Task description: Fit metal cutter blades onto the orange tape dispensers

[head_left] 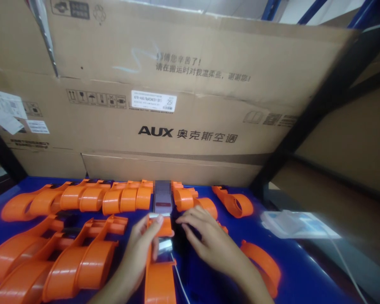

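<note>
Fingers and thumb of my left hand (pixel 144 236) are closed around the upper, handle-like end of an orange plastic part (pixel 160 280). Its wide curved band hangs down toward the bottom edge of the view. Shiny silver strips (pixel 165 245) show on or beside the held end. Just to the right, my right hand (pixel 205 234) has its fingers bent and apart, with the tips close to the held part; I see nothing clearly in them. A dark patch lies between the hands, too shadowed to make out. Behind the held part stands a phone-like dark device (pixel 163 200).
Several similar orange parts (pixel 91 198) lie in rows on the blue tabletop (pixel 221 280), mostly to the left. A loose orange band (pixel 264 268) and a clear plastic packet (pixel 299 223) are at the right, near a thin white cable. A large cardboard sheet (pixel 190 114) stands behind.
</note>
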Demonstrator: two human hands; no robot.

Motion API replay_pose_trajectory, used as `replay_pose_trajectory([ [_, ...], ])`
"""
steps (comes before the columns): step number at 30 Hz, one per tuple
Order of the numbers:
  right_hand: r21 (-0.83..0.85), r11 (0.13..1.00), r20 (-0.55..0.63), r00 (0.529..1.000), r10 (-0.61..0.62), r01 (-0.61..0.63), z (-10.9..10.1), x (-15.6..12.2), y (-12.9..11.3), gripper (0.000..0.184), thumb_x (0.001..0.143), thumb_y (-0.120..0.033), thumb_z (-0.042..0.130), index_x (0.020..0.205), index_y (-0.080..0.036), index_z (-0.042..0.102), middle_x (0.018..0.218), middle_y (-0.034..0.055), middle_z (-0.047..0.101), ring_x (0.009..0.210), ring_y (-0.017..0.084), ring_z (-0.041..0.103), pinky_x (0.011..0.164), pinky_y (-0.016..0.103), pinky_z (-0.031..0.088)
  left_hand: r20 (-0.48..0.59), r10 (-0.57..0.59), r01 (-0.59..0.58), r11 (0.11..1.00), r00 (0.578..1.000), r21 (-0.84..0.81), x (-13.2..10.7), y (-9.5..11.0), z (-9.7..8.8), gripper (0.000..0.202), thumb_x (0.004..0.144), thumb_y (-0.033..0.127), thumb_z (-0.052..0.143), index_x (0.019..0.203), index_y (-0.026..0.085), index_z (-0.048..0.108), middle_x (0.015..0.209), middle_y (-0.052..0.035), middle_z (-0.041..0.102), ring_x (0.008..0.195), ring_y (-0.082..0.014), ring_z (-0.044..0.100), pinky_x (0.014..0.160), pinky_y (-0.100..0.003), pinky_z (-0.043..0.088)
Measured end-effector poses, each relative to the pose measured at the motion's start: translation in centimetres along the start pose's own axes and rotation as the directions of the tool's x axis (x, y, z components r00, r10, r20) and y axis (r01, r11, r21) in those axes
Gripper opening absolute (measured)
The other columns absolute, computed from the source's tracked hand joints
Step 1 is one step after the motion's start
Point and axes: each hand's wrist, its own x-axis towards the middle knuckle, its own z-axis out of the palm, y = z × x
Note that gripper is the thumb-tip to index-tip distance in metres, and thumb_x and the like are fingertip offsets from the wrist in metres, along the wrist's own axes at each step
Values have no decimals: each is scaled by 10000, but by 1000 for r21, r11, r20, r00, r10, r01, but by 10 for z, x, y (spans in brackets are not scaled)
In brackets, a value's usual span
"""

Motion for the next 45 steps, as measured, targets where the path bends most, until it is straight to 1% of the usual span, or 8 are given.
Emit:
replay_pose_trajectory([
  [4,156,988,-95,995,36,-21,7,3,-16,205,1032,-259,510,1136,-274,685,1036,48,698,989,221,637,937,396,498,33,43,-44,998,999,37,1,-4,-2,420,883,597,658,823,183,631,417,72,464,364,-76,352,411,-211,259],
  [9,300,947,-249,948,196,-117,21,5,-19,151,977,-330,597,939,-218,691,832,26,677,734,180,602,683,300,497,140,83,-97,991,987,95,-4,-2,-1,409,866,569,691,970,173,675,469,90,446,364,-68,334,383,-191,259],
  [15,407,909,-162,972,172,-93,20,7,-17,93,916,-290,661,878,-218,706,826,13,661,746,170,583,665,278,484,234,88,-116,987,968,110,-11,6,4,383,860,541,710,947,171,663,514,90,446,374,-53,339,380,-173,255],
  [19,437,889,-179,956,234,-136,21,7,-18,126,918,-329,671,880,-216,711,779,0,634,692,158,556,625,268,465,264,130,-144,989,956,35,-9,6,2,334,920,500,654,1026,182,649,527,76,485,401,-65,380,415,-175,290],
  [26,673,726,-179,922,344,-141,24,6,-13,227,882,-419,735,885,-194,708,734,-7,632,662,146,549,610,261,453,255,143,-121,987,956,-102,-14,6,0,445,869,381,745,1250,192,614,638,18,610,551,-109,509,561,-191,413],
  [30,740,658,-168,910,380,-138,25,7,-11,193,874,-390,753,879,-199,729,769,-2,663,699,150,575,640,261,454,225,160,-135,983,961,-120,-19,8,3,439,855,321,769,1255,205,631,711,-3,663,579,-94,511,593,-175,418],
  [36,747,656,-194,909,370,-107,24,6,-12,146,874,-346,759,872,-201,745,819,10,685,742,157,590,688,277,466,192,170,-150,982,967,-113,-15,6,3,436,841,309,775,1247,201,663,623,29,600,550,-95,493,577,-182,434],
  [45,751,650,-196,901,386,-116,23,8,-9,162,864,-358,765,868,-196,757,847,27,703,800,181,622,735,294,480,146,168,-150,980,975,-127,-13,2,-1,510,819,299,787,1287,170,631,650,10,638,531,-94,472,562,-192,439],
])
